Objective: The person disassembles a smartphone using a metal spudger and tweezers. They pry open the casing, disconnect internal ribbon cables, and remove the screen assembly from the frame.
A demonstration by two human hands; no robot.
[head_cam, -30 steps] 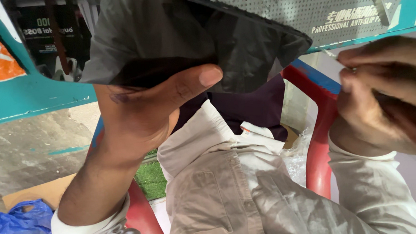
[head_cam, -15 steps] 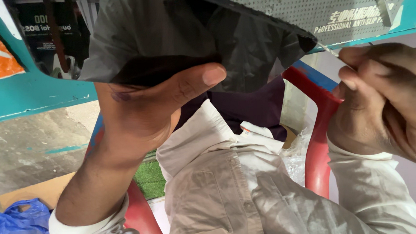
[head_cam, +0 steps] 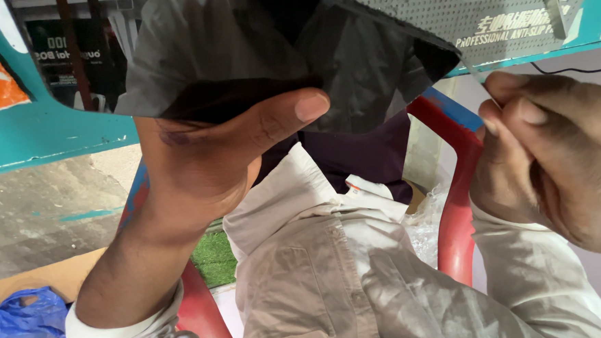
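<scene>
While left hand (head_cam: 205, 174) grips, dark fabric (head_cam: 253, 55) hangs creased.

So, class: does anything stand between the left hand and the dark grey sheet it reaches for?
Nothing visible does: the left hand already grips the dark grey flexible sheet, thumb pressed on its lower edge.

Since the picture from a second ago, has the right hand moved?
Yes. The right hand has shifted left, closer to the red chair arm, fingertips up by the dark sheet's corner.

Left hand (head_cam: 205, 174) under fabric (head_cam: 274, 60); right hand (head_cam: 560, 155) right, before chair arm (head_cam: 455, 181).
</scene>
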